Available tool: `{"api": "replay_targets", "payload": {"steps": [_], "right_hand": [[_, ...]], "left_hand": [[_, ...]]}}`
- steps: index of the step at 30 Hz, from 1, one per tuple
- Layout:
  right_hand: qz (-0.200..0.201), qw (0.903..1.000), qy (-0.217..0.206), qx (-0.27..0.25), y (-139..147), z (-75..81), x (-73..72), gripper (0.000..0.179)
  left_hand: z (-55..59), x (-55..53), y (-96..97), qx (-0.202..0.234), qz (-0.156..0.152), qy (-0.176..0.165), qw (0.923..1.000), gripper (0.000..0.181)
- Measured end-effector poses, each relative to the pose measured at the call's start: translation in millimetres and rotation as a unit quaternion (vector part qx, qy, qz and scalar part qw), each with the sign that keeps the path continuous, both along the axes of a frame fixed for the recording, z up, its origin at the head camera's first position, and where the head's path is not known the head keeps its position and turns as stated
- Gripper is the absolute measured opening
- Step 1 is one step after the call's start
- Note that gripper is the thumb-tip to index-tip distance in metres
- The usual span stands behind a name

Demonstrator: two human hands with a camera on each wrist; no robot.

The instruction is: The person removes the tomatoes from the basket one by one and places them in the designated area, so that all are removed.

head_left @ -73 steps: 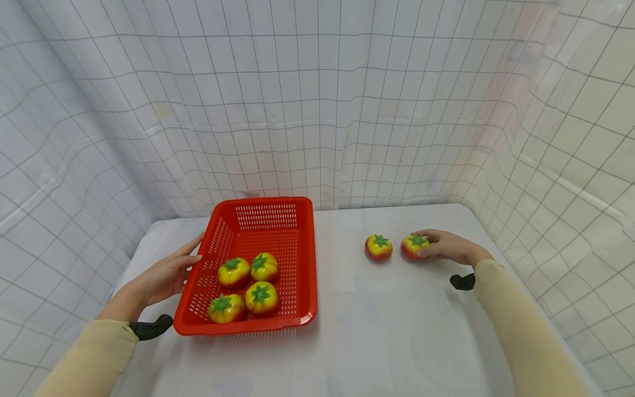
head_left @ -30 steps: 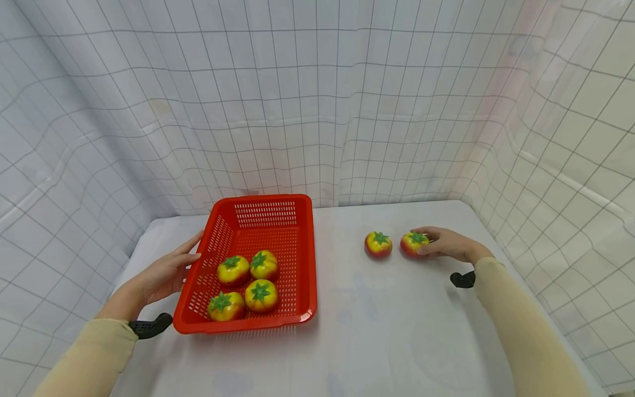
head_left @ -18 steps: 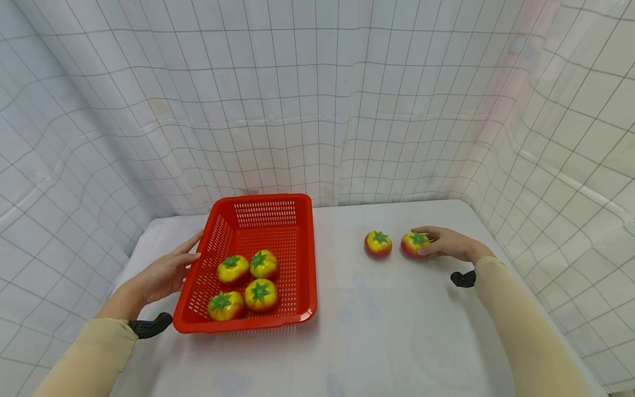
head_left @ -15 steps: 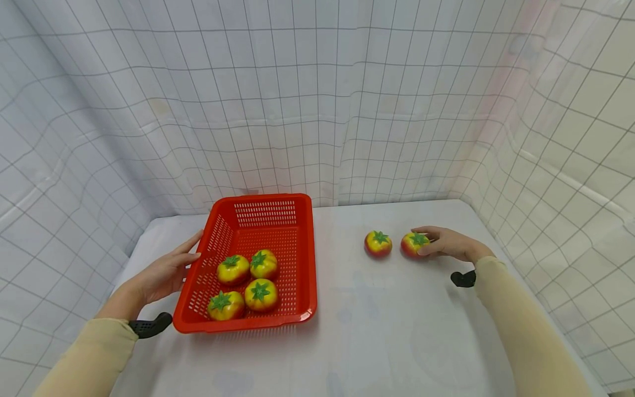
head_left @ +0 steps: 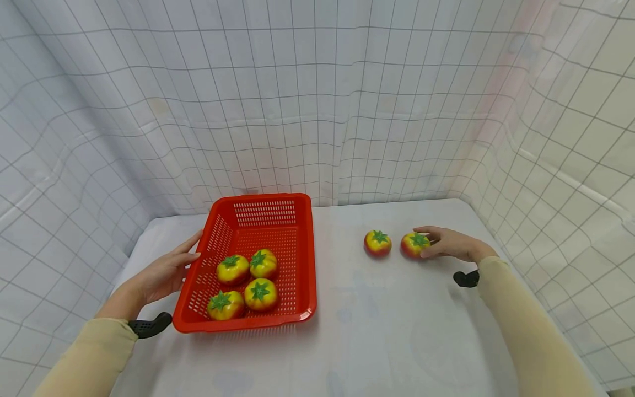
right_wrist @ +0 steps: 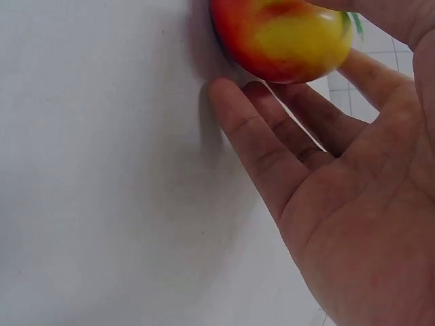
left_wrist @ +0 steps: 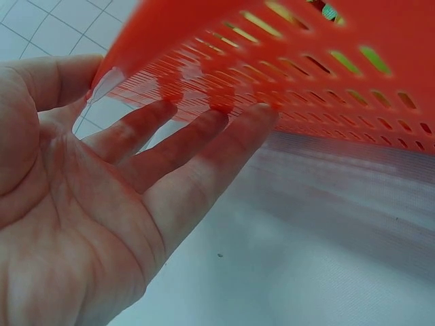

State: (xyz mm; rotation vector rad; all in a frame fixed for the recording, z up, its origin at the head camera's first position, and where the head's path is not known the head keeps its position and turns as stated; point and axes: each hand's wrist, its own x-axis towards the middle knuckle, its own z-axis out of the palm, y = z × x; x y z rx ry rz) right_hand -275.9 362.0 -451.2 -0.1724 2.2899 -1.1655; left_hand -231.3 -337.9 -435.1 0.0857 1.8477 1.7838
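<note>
In the head view, a red plastic basket (head_left: 270, 325) holds several yellow-red tomatoes (head_left: 261, 295) with green star-shaped leaves. My left hand (head_left: 163, 275) touches the basket's left side. In the left wrist view its nearly straight fingers (left_wrist: 197, 183) rest on the slotted outer wall, the thumb near the rim. Over on the right, my right hand (head_left: 453, 245) lies around one side of a tomato (head_left: 414, 245) on the table. In the right wrist view, its lower fingers (right_wrist: 255, 139) are extended below the tomato with a gap; the thumb's tip is out of frame.
Another tomato (head_left: 378, 243) sits on the white table (head_left: 377, 331), just left of the one by my right hand. White sheets with a dark grid (head_left: 317, 110) hang behind the table and along both sides.
My right hand has shifted very slightly right, and its thumb has eased toward the tomato's edge. The left hand and the basket stay put; the head view has tilted a little.
</note>
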Motion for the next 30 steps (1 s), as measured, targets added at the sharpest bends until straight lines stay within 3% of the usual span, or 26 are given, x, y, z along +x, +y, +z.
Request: {"api": "replay_targets", "payload": {"steps": [9, 18, 24, 30], "right_hand": [[0.010, 0.9999, 0.006, -0.013, 10.4, 17.2, 4.2, 0.082], [-0.007, 0.9969, 0.071, -0.032, 21.4, 34.1, 4.9, 0.072], [-0.022, 0.9921, 0.122, -0.018, 11.3, 44.1, 5.4, 0.066], [-0.020, 0.9888, 0.148, -0.010, -14.3, 54.6, 3.5, 0.063]], "left_hand": [[-0.1, 1.5, -0.8, 0.001, 0.002, -0.003, 1.0000, 0.070], [0.0, -0.3, -1.9, 0.000, -0.006, -0.003, 1.0000, 0.070], [-0.1, -2.0, -1.7, 0.001, -0.007, -0.004, 1.0000, 0.069], [-0.1, -2.8, -1.5, 0.002, -0.009, -0.007, 0.9999, 0.069]]}}
